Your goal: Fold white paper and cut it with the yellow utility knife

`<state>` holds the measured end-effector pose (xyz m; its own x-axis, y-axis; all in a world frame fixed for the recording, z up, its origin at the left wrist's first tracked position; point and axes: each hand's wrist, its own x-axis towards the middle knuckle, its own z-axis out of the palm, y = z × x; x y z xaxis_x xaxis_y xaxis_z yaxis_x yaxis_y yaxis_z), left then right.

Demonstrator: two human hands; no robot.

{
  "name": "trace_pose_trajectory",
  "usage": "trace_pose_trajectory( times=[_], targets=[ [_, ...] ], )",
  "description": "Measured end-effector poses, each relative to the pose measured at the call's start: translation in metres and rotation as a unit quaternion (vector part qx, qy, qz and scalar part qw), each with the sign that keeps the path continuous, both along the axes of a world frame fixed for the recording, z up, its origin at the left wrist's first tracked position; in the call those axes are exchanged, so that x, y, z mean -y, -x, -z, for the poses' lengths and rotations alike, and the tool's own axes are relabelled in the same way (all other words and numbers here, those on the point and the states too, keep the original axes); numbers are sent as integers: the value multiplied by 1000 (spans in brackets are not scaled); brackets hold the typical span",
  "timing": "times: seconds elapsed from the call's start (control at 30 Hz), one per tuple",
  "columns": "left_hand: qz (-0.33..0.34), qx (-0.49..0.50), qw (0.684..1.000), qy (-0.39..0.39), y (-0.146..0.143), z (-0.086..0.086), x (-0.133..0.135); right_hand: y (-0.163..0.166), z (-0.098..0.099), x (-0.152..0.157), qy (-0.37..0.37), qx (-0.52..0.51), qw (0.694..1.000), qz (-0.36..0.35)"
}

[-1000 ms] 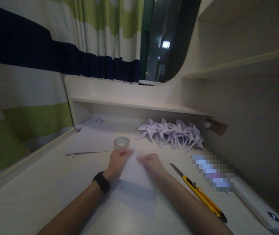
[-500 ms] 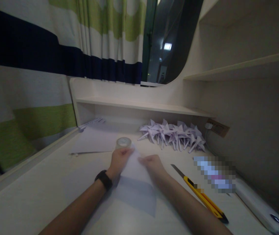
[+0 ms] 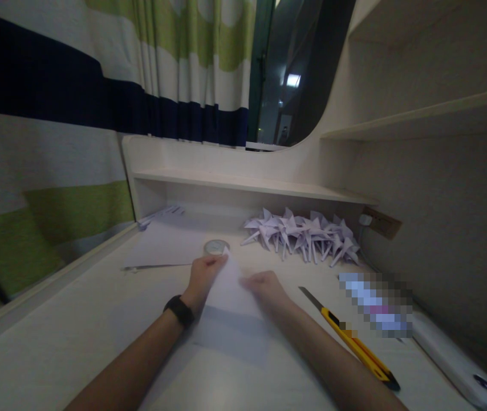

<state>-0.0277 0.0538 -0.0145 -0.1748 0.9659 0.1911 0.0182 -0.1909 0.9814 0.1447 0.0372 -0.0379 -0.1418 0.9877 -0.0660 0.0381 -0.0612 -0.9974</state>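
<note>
A white paper sheet (image 3: 231,292) at the middle of the pale tabletop (image 3: 76,319) is pinched at its raised far corner by the left hand (image 3: 204,275) and pressed down by the curled right hand (image 3: 264,285), with a clear tape roll (image 3: 216,246) just beyond and a yellow utility knife (image 3: 354,343) to the right.

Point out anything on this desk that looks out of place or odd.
The yellow utility knife lies on the desk beside the right forearm with its blade slid out and bare. Nothing else stands out: the left hand lifts one corner of the paper sheet, which looks untorn.
</note>
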Motion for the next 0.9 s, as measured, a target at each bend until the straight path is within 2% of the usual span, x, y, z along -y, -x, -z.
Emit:
trace_pose_trajectory(
  times=[0.13, 0.3, 0.57, 0.9],
  targets=[
    [-5, -9, 1000, 1, 3, -1, -2, -1, 0, -1, 16, -11, 1000, -15],
    [13, -15, 1000, -5, 6, -5, -1, -3, -1, -1, -9, 1, 1000, -16],
    [-4, -41, 999, -13, 16, -10, -5, -4, -7, 2, -15, 57, 997, -54],
    [9, 14, 1000, 10, 15, -30, 8, -6, -15, 5, -27, 64, 992, -103]
  ],
)
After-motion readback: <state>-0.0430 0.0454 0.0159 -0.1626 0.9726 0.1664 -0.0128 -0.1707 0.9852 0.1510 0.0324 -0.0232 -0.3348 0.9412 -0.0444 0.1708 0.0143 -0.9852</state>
